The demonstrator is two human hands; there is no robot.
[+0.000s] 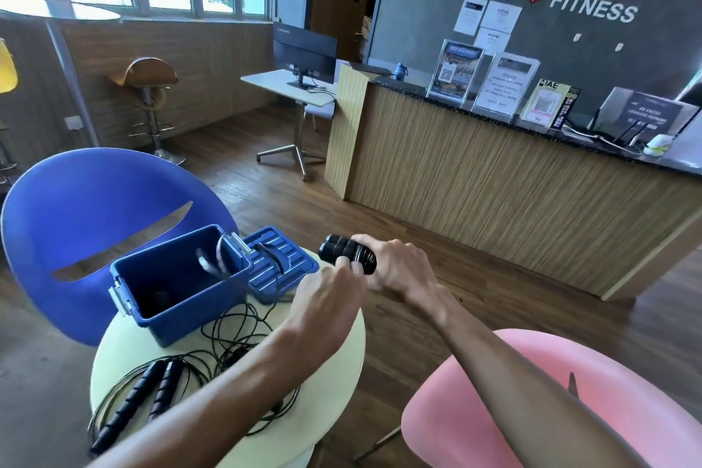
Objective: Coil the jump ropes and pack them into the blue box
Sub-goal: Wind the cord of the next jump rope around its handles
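- Up above the tabletop's (342, 338) far edge, the right hand (399, 270) grips a pair of black handles (346, 251) side by side, fingers curled round them; their long axis is near level, free ends pointing left toward the lid (279, 262)
- Left hand (328, 300) reaches in, its fingertips (343, 263) touching the handles; whether it pinches cord there, I cannot tell
- Blue box (178, 283) sits open on the tabletop, lid just beside it
- Second rope (148, 391) lies loose near the front, both handles parallel, pointing toward the box
- Blue chair (87, 209) behind, pink chair (532, 399) at right
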